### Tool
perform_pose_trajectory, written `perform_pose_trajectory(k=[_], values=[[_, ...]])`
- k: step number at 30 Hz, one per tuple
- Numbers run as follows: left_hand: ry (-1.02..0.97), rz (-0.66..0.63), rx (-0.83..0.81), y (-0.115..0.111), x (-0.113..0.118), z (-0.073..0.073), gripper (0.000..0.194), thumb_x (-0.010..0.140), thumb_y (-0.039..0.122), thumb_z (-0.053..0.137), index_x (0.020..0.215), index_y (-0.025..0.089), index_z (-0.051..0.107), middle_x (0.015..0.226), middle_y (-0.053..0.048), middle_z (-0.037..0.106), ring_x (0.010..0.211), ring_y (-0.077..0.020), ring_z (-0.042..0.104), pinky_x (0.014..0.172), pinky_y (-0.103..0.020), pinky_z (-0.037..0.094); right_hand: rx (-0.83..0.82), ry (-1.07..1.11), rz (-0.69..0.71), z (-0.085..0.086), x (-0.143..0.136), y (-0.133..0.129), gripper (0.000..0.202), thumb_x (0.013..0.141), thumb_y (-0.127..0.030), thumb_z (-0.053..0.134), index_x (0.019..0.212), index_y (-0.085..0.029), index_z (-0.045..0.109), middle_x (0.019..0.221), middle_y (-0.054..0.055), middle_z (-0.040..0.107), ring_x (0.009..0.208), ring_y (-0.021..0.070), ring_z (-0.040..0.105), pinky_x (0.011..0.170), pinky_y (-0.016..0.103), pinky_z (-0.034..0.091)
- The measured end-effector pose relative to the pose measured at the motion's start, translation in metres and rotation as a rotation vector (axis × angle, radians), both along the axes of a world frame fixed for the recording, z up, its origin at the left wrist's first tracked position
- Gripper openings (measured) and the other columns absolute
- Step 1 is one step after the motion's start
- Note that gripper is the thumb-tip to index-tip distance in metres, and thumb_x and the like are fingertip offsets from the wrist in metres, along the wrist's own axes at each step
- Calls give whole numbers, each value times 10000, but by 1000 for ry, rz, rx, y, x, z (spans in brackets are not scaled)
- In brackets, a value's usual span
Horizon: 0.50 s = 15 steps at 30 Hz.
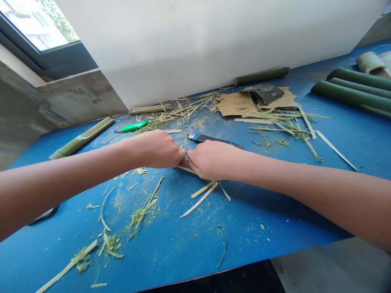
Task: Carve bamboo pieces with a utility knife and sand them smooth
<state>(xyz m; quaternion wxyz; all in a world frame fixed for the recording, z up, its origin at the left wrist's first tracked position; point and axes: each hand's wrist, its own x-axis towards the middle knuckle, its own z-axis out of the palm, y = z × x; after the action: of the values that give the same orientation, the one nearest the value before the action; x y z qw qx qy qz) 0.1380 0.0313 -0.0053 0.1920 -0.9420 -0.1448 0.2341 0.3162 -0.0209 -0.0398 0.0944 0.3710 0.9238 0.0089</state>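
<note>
Currently the left hand (159, 149) and right hand (210, 159), both closed, pinch a thin bamboo strip (186, 167) lying low on the blue table (275, 219), its long axis running left-right between the touching fingertips

1. Head view: single camera, worn on the person's head.
2. Facing: forward and downward across the blue counter (275, 228) toward a white wall (195, 44).
3. Range: close, arm's reach.
</note>
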Motion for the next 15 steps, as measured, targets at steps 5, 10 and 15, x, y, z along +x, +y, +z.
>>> perform_pose_trajectory(k=[5,10,15], values=[[-64,28,27,-1,-5,-6,268,995,311,483,835,186,658,603,-40,643,473,-162,557,510,-295,366,3,6,20,-1,0,0,381,1067,-284,346,1114,-173,708,898,130,743,743,258,657,580,332,317],[-70,48,41,1,-8,-8,298,1000,317,453,830,180,656,594,-38,628,474,-169,552,505,-297,347,8,33,-13,-3,1,2,380,1058,-318,377,1035,-148,716,820,133,733,732,258,659,607,339,346],[-108,39,-75,6,-15,1,353,1047,398,400,875,202,637,687,-39,666,520,-160,558,495,-305,287,-28,83,-93,-2,0,1,455,1067,-374,344,937,-149,717,792,148,726,722,266,667,652,355,394]])
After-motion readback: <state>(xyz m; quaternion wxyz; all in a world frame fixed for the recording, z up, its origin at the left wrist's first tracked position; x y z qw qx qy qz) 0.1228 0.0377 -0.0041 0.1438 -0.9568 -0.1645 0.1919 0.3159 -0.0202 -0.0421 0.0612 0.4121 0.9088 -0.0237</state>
